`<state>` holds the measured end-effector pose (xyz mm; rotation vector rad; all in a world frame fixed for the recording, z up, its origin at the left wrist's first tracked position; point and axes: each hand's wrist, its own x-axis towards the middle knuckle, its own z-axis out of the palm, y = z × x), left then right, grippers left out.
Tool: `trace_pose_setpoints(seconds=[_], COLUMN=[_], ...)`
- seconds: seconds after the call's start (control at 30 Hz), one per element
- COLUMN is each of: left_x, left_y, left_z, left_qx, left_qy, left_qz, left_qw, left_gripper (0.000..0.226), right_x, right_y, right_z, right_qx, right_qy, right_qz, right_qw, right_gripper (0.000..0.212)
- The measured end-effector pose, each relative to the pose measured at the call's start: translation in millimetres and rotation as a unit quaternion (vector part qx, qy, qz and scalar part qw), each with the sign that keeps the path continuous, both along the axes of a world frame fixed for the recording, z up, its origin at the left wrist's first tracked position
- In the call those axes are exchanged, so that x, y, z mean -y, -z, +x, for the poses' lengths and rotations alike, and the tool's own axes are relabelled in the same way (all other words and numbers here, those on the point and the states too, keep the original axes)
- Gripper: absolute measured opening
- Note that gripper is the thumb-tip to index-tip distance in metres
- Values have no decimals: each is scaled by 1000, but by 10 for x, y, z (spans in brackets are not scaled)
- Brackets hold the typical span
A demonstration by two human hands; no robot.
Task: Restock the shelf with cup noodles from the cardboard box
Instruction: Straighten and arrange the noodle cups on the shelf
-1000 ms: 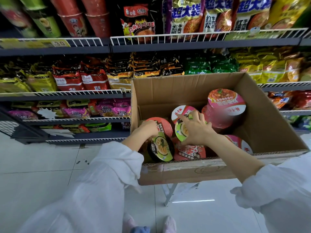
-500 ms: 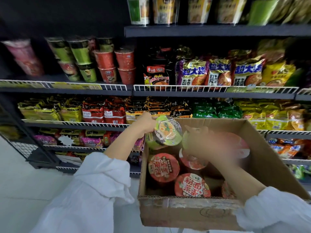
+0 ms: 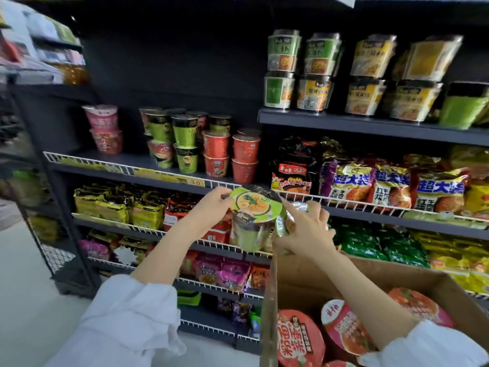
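Up near the middle of the frame, the left hand (image 3: 211, 207) holds a green cup of noodles (image 3: 252, 218) by the left edge of its lid, with the fingers curled around the rim. The cup stands nearly upright, with its green lid tipped toward the camera, in front of the white wire rail of the shelf (image 3: 148, 165). The right hand (image 3: 304, 231) is just beside it on the right and holds a second cup (image 3: 287, 221), which is mostly hidden behind the first one; the fingers wrap around it and the first finger points up to the left. Both arms wear white sleeves (image 3: 127, 321). At the lower right of the frame is the open cardboard box (image 3: 267, 300), and inside it lie red cups (image 3: 299, 337) on their sides and tops. On the shelf at middle left stand stacks of cups: pink ones (image 3: 104, 128), green ones (image 3: 182, 144) and red ones (image 3: 230, 154). Bags of noodles (image 3: 391, 186) fill the shelf at middle right, and more bags sit on the lower shelves. Green and yellow tubs (image 3: 325, 72) are stacked at the upper right.
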<state>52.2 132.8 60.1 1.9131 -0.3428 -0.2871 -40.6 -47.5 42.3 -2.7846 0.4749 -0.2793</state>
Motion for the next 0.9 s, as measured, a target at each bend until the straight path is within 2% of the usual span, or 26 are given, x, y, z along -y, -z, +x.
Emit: trace_pose_setpoints(seconds=[0.23, 0.33, 0.4, 0.5, 0.63, 0.77, 0.9], left_x=[-1303, -1841, -2145, -2529, -2899, -3165, -3353], left_y=[57, 79, 80, 76, 119, 103, -42], left_z=[897, 1326, 1602, 2016, 2663, 3433, 4283], left_qx=[52, 98, 147, 213, 269, 278, 279], left_qy=[-9, -20, -33, -89, -191, -256, -281], left_qz=[23, 37, 15, -26, -44, -66, -65], left_qw=[998, 994, 988, 973, 943, 923, 916], left_gripper=[104, 107, 102, 87, 88, 90, 85], right_x=[-1234, -1784, -2133, -2582, -3011, -3319, -3529], right_y=[-98, -141, -164, -178, -203, -254, -370], right_z=[1110, 1611, 1930, 2397, 3134, 4028, 4977], right_qx=[35, 49, 62, 85, 98, 108, 110], right_qy=[-55, -75, -93, -121, -148, -164, -168], right_qz=[7, 18, 16, 48, 72, 42, 4], right_qw=[998, 996, 994, 988, 982, 980, 980], right_gripper=[97, 95, 94, 96, 97, 96, 91])
